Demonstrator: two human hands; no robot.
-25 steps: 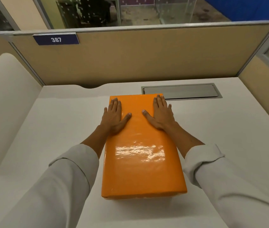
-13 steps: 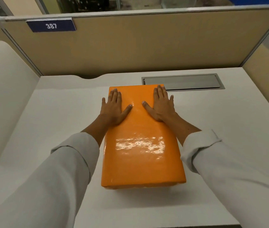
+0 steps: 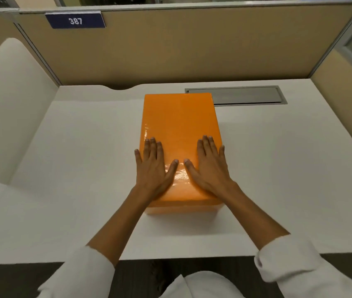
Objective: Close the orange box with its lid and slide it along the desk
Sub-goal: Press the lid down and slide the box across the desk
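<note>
The orange box (image 3: 179, 121) lies closed on the white desk (image 3: 74, 158), its glossy lid on top and its long side running away from me. My left hand (image 3: 154, 168) and my right hand (image 3: 208, 166) rest flat, palms down, on the near end of the lid, fingers spread and thumbs almost touching. Neither hand grips anything. The far right corner of the box overlaps the edge of a grey metal cable hatch (image 3: 246, 95).
A beige partition (image 3: 181, 50) with a blue "387" plate (image 3: 75, 20) walls off the back of the desk. A white curved side panel (image 3: 9, 104) bounds the left, another beige partition (image 3: 342, 93) the right. The desk's front edge runs just below my forearms.
Both hands have moved from the far end of the lid to its near end. My view has pulled back, so the desk's front edge now shows.
</note>
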